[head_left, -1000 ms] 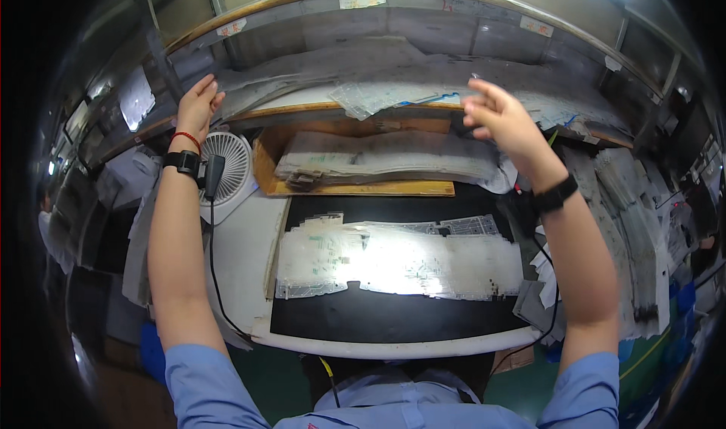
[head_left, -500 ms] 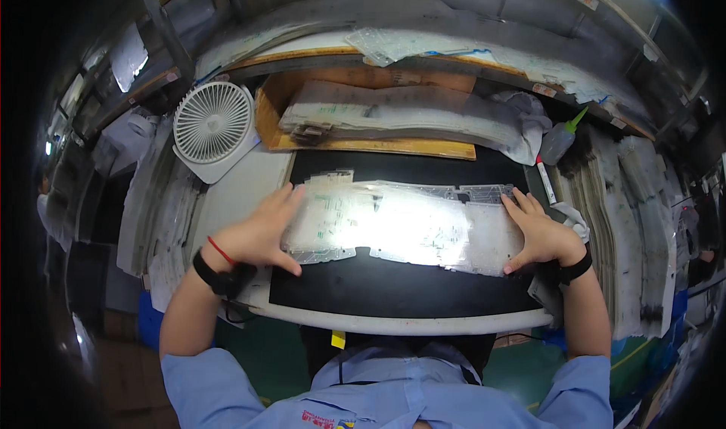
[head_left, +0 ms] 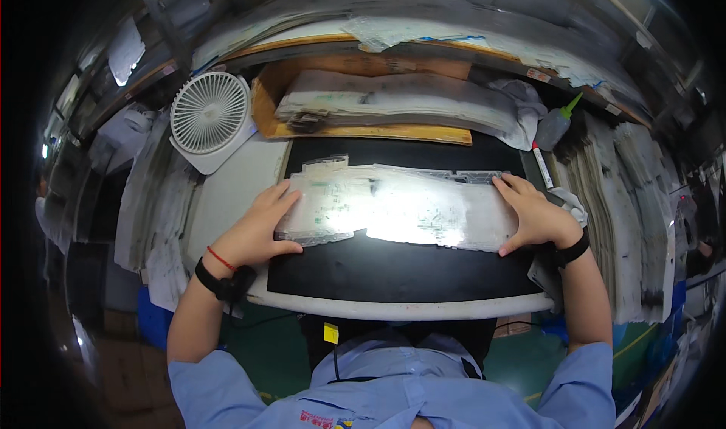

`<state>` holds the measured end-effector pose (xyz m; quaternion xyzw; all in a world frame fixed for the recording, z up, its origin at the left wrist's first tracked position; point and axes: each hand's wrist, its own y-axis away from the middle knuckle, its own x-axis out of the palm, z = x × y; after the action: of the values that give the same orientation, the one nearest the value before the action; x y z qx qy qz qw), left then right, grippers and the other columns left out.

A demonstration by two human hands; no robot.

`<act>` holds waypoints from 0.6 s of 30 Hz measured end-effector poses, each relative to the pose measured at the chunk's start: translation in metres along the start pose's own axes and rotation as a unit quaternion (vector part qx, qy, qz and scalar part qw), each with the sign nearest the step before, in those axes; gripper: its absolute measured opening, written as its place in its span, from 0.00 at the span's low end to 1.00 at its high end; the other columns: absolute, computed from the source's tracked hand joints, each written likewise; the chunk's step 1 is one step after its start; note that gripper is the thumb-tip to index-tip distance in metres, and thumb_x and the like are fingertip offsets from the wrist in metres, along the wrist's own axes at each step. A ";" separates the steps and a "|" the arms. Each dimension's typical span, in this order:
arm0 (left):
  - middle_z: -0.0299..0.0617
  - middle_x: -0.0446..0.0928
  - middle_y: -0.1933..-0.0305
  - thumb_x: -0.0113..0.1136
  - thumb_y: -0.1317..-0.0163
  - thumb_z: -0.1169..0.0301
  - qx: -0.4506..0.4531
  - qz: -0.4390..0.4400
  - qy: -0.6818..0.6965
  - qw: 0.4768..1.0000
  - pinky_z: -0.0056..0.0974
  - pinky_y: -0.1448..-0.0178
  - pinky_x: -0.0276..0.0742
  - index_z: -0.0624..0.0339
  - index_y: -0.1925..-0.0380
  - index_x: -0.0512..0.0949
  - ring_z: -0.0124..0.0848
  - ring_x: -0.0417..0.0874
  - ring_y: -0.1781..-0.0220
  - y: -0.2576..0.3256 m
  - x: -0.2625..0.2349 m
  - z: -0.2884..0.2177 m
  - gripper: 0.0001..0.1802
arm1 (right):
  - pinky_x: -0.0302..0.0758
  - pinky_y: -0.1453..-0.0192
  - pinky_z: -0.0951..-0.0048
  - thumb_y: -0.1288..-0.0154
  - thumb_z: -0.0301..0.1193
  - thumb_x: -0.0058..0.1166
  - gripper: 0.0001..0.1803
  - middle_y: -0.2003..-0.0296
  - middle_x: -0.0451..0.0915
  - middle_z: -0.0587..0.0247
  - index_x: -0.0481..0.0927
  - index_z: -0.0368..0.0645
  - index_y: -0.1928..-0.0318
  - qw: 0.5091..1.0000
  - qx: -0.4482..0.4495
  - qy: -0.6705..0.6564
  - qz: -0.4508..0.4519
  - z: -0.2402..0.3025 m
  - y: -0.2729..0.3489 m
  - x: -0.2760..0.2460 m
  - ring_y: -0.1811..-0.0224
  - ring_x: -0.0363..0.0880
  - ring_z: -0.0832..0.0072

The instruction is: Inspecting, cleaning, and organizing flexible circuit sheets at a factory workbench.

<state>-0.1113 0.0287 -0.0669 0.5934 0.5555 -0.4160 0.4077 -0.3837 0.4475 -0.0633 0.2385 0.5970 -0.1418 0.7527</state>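
Observation:
A stack of thin, see-through plastic sheets (head_left: 401,206) with green and grey printed marks lies across a black mat (head_left: 401,278) in front of me. Strong glare washes out its middle. My left hand (head_left: 261,221) grips the left end, thumb at the near corner and fingers along the far side. At the opposite end, my right hand (head_left: 535,216) holds the stack the same way, thumb near and fingers at the far corner. Some sheet edges stick out unevenly at the far left and far right. Whether the stack is lifted off the mat, I cannot tell.
Behind the mat, a wooden tray (head_left: 378,132) holds more sheets (head_left: 401,100). A white fan (head_left: 210,115) stands at the far left. To the right are a green-tipped squeeze bottle (head_left: 558,122), a marker (head_left: 542,166) and tall sheet piles (head_left: 635,209). A loaded shelf (head_left: 484,47) spans the back.
Both hands still grip the ends. The stack has shifted slightly away from me, and its near edge looks more even. The whole view has moved a little.

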 end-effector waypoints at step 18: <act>0.55 0.61 0.29 0.67 0.46 0.69 -0.038 -0.064 0.067 0.995 0.44 0.25 0.56 0.63 0.34 0.64 0.49 0.61 0.28 0.006 0.011 -0.001 0.38 | 0.63 0.34 0.58 0.69 0.54 0.77 0.63 0.43 0.66 0.44 0.63 0.32 0.34 0.997 -0.014 -0.045 -0.062 0.012 0.013 0.006 0.39 0.64 0.49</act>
<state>-0.1054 0.0324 -0.0766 0.5672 0.6338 -0.3795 0.3642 -0.3658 0.4524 -0.0642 0.1843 0.5783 -0.1905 0.7716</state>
